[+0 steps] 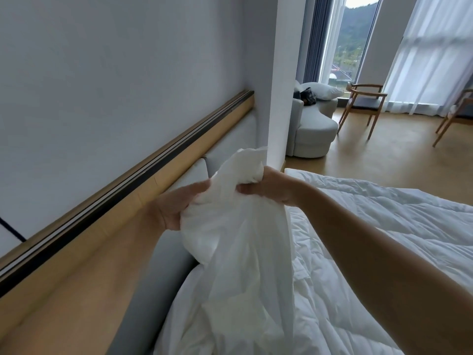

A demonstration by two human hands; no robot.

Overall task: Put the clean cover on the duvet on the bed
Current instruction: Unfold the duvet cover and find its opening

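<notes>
A smooth white cover (pixel 238 252) is lifted in a bunched peak above the head end of the bed. My left hand (pixel 174 208) grips the bunch from the left, fingers curled into the cloth. My right hand (pixel 268 187) grips its top from the right, arm stretched across the bed. The cover hangs down from both hands and spreads over the bed at the bottom of the view. The quilted white duvet (pixel 384 239) lies spread on the bed to the right. Whether a duvet corner is inside the bunch I cannot tell.
A padded grey headboard (pixel 163 272) with a wooden ledge (pixel 122 201) runs along the wall on the left. A white pillar (pixel 281 85) stands behind the bed. Beyond are a round grey armchair (pixel 312 129) with a pillow, two wooden chairs (pixel 363 103), a wood floor and curtained windows.
</notes>
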